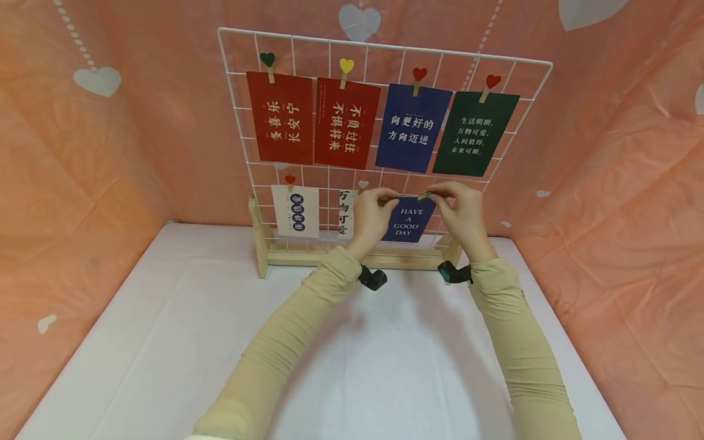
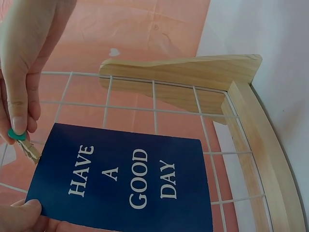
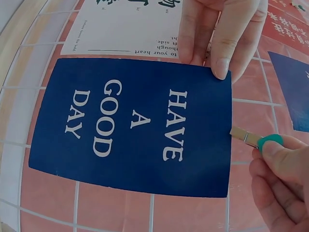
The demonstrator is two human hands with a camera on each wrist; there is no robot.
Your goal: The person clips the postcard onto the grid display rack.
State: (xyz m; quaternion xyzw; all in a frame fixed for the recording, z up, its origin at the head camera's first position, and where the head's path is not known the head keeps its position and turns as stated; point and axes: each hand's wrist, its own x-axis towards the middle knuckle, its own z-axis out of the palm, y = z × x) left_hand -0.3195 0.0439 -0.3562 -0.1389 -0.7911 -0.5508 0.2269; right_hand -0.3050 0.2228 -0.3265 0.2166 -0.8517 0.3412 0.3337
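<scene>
A dark blue card point(image 1: 408, 227) with white "HAVE A GOOD DAY" lettering lies against the lower part of a white wire grid point(image 2: 154, 106). My left hand point(image 1: 373, 220) pinches its upper left corner between thumb and fingers; the thumb shows on the card's face in the right wrist view. At the card's top edge, my right hand point(image 1: 463, 211) holds a small wooden clothespin point(image 3: 245, 137) by its teal-topped end. The tip of the clothespin meets the edge near the middle. My left hand partly hides a white card point(image 1: 345, 214) with black characters beside it.
Along the upper grid hang two red cards point(image 1: 280, 119), a blue card point(image 1: 412, 128) and a green card point(image 1: 475, 134), each under a heart-topped clothespin. A white card point(image 1: 296, 211) hangs lower left. A wooden stand point(image 1: 291, 258) supports the grid on a white-covered table point(image 1: 192, 330).
</scene>
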